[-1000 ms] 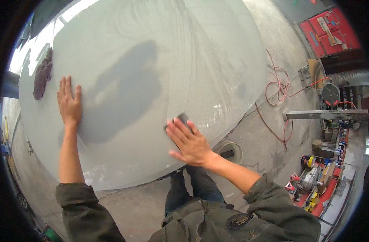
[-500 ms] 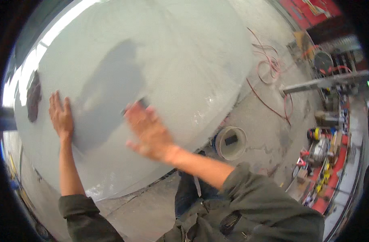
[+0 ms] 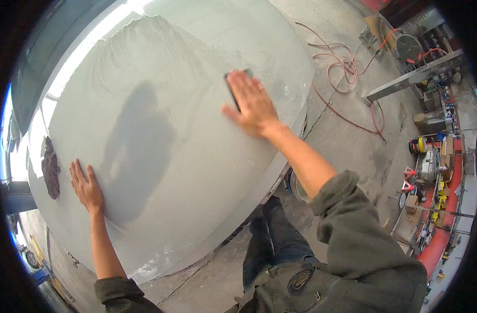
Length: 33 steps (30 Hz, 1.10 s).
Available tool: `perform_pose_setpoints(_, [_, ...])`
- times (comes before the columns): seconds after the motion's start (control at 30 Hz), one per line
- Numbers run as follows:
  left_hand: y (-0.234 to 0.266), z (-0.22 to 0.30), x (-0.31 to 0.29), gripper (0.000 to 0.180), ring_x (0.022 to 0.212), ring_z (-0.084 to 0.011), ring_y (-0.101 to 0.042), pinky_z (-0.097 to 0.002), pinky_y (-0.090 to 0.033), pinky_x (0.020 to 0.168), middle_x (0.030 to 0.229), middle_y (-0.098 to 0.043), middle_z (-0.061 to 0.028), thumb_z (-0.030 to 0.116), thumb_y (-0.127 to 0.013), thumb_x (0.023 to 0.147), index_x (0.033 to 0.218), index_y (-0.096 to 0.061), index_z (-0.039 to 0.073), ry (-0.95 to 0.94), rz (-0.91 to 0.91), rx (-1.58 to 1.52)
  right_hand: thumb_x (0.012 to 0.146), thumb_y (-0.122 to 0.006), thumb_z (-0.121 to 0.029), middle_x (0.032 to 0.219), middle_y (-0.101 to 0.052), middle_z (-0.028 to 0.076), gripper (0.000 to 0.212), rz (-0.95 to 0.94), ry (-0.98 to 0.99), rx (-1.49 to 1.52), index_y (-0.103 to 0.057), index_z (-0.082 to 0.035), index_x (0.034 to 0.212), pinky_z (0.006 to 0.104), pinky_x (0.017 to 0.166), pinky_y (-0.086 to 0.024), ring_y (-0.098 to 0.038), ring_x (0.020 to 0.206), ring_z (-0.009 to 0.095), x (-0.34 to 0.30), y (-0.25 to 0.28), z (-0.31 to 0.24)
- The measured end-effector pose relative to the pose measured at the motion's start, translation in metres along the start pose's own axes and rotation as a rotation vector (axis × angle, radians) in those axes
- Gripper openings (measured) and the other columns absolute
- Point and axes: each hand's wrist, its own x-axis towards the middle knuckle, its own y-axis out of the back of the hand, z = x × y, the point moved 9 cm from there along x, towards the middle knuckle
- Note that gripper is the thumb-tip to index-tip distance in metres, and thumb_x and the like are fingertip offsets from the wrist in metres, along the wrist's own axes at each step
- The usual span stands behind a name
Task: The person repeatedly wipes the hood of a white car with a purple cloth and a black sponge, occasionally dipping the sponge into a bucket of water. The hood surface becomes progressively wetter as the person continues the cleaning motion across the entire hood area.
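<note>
- In the head view, a dark rectangular block (image 3: 232,93) is held under the right hand (image 3: 253,107), on the right half of a pale grey curved body panel (image 3: 196,141).
- The block is mostly covered; from its exposed left edge, its long axis seems to run with the fingers, the far end pointed away from the person and slightly left.
- By the right hand, the block is held under straight fingers kept close together, with the thumb spread off to the left.
- The left hand (image 3: 87,189) is laid flat, palm down and fingers slightly parted, on the panel's left part; nothing is seen held in it.
- A crumpled dark cloth (image 3: 50,169) is placed just left of that hand, near the panel's left edge.
- Wide bare surface is left between the hands and ahead of them; only a narrower strip is left between the block and the panel's right edge.
- Beyond that edge, concrete floor (image 3: 361,143) is crossed by a looped reddish hose (image 3: 346,65), well apart from the hand.
</note>
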Motion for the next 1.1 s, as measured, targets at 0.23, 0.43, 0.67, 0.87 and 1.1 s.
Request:
perform_pose_setpoints(0.23, [0.006, -0.018, -0.004, 0.064, 0.157, -0.0282, -0.026, -0.0466, -0.016, 0.129, 0.168, -0.034, -0.0123, 0.05, -0.039, 0.109, 0.16, -0.04, 0.011, 0.01, 0.002, 0.015, 0.102, -0.043, -0.065, 0.175, -0.011, 0.014, 0.095, -0.062, -0.026, 0.06, -0.016, 0.0, 0.165, 0.0472, 0.131, -0.005, -0.007, 0.162, 0.028, -0.106, -0.015, -0.123])
perform_pose_setpoints(0.43, [-0.002, -0.025, 0.002, 0.064, 0.157, -0.0301, -0.026, -0.0476, -0.015, 0.129, 0.168, -0.033, -0.013, 0.05, -0.038, 0.109, 0.161, -0.039, 0.011, -0.039, 0.012, 0.018, 0.102, -0.042, -0.066, 0.175, -0.012, 0.01, 0.091, -0.037, 0.109, -0.053, -0.014, -0.007, 0.167, 0.046, 0.131, -0.005, -0.008, 0.162, 0.026, -0.073, -0.006, 0.02])
perform_pose_setpoints(0.67, [0.0, -0.007, 0.002, 0.064, 0.158, -0.0298, -0.025, -0.0478, -0.015, 0.129, 0.168, -0.033, -0.0134, 0.049, -0.038, 0.109, 0.16, -0.039, 0.01, -0.013, -0.006, -0.006, 0.102, -0.043, -0.066, 0.172, -0.021, 0.018, 0.093, 0.064, -0.378, -0.012, -0.023, 0.001, 0.163, 0.0502, 0.13, -0.012, -0.016, 0.16, 0.032, -0.021, 0.0, 0.074])
perform_pose_setpoints(0.87, [0.012, 0.0, -0.003, 0.064, 0.158, -0.0276, -0.024, -0.0468, -0.015, 0.129, 0.168, -0.032, -0.0124, 0.047, -0.04, 0.108, 0.16, -0.038, 0.01, 0.016, -0.014, 0.039, 0.103, -0.044, -0.064, 0.173, -0.019, 0.012, 0.089, -0.118, 0.091, 0.015, -0.024, -0.002, 0.164, 0.0475, 0.131, -0.008, -0.013, 0.161, 0.027, -0.102, 0.005, -0.051])
perform_pose_setpoints(1.1, [0.02, 0.013, -0.011, 0.063, 0.159, -0.0261, -0.023, -0.0466, -0.013, 0.13, 0.169, -0.032, -0.0109, 0.044, -0.043, 0.107, 0.161, -0.037, 0.011, 0.052, -0.029, 0.056, 0.103, -0.04, -0.067, 0.173, -0.02, 0.012, 0.091, -0.229, 0.283, -0.055, -0.023, -0.002, 0.164, 0.0459, 0.131, -0.01, -0.013, 0.161, 0.027, 0.021, -0.003, -0.025])
